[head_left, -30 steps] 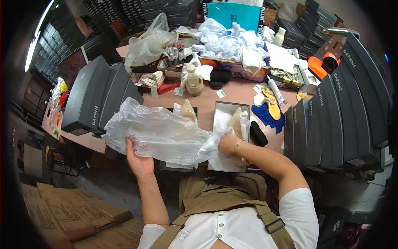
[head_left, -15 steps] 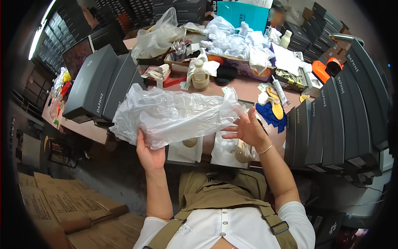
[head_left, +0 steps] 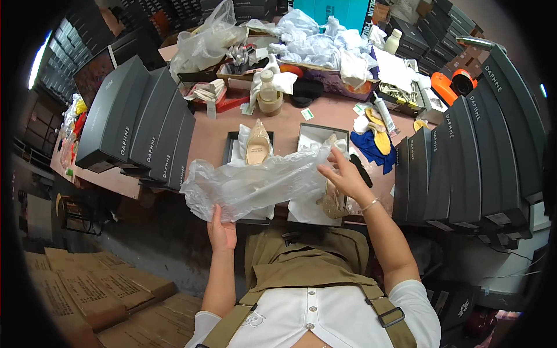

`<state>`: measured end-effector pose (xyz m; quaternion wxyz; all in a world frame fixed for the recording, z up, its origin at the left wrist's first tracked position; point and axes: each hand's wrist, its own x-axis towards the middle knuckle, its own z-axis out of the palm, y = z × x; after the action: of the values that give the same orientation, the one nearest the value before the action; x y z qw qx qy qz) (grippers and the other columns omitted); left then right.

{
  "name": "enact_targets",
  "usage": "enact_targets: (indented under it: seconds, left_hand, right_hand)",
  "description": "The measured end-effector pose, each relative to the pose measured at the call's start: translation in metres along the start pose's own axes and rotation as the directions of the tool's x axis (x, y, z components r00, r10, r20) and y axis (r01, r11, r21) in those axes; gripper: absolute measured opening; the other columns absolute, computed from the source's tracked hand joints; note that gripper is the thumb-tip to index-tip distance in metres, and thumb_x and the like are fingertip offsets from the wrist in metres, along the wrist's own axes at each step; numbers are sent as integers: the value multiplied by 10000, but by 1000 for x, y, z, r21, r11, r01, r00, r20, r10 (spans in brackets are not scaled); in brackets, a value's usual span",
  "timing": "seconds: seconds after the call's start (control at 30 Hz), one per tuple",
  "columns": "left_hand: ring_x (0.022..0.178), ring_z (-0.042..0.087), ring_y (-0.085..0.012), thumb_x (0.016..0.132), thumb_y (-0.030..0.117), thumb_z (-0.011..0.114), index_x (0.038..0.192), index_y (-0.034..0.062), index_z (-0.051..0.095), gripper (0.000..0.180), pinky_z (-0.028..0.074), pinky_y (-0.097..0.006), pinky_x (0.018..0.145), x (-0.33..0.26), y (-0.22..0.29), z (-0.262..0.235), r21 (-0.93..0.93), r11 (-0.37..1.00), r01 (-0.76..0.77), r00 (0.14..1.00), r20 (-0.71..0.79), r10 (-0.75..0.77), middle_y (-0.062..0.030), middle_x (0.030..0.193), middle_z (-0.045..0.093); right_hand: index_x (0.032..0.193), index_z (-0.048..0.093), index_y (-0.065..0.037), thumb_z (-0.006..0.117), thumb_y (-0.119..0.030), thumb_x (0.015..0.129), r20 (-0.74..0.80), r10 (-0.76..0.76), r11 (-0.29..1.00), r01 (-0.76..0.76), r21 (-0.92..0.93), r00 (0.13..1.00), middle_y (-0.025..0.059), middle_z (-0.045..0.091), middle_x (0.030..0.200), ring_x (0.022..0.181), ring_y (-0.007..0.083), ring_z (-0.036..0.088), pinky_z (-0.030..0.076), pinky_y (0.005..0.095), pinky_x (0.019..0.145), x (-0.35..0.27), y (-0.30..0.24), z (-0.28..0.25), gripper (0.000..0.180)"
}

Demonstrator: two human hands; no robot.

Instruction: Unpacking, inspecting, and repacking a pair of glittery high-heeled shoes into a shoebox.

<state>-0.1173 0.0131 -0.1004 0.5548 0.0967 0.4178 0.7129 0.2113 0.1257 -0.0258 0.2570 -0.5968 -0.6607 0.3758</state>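
Note:
A thin, translucent white wrapping sheet (head_left: 232, 185) stretches crumpled between my hands, above two open shoe boxes. My left hand (head_left: 221, 232) grips its lower left edge, thumb up against it. At the sheet's right end, my right hand (head_left: 348, 177) has thumb and fingers closing on the edge. Beyond the sheet a glittery gold pointed shoe (head_left: 257, 145) rests on white paper in the left shoe box (head_left: 231, 142); the sheet hides its lower part. Another glittery gold shoe (head_left: 332, 203) lies in the right shoe box (head_left: 322, 129), partly covered by the sheet and my right hand.
Dark grey shoe boxes stand in rows at left (head_left: 130, 124) and right (head_left: 464, 168). Farther back are a bottle (head_left: 268, 87) in a tape roll, a carton of white crumpled cloths (head_left: 325, 43), a white tube (head_left: 383, 113) and a blue cloth (head_left: 371, 151). Brown cartons (head_left: 98, 290) lie at lower left.
The sheet has come down nearer and lower, uncovering the gold shoe and the far ends of both boxes. My right hand's spread fingers have drawn in at its edge.

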Motion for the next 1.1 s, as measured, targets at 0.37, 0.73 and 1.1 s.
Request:
enact_targets:
  seconds: [0.37,0.73,1.1]
  left_hand:
    - [1301,386,-304,809,299,719,1409,-15,315,788,322,-383,1046,62,89,1,864,400,-305,952,268,146,-222,1401,390]
    - [851,592,-108,813,50,667,1024,-34,604,236,482,-264,745,128,66,30,927,364,-90,903,230,-363,-62,971,638]
    - [875,591,-100,847,26,653,1103,-3,547,278,493,-247,756,82,69,33,646,743,-175,945,322,-57,-57,1000,617]
  right_hand:
    - [965,618,23,561,-88,875,78,-78,947,50,316,994,-51,547,747,636,30,439,379,213,576,16,16,6,154]
    - [939,656,24,621,-198,888,62,26,980,-37,193,998,-17,593,750,684,52,503,408,238,598,-7,27,-29,230]
    - [1042,623,0,609,-144,865,-172,73,974,-33,226,982,24,620,843,772,94,542,436,252,705,-30,86,-55,229]
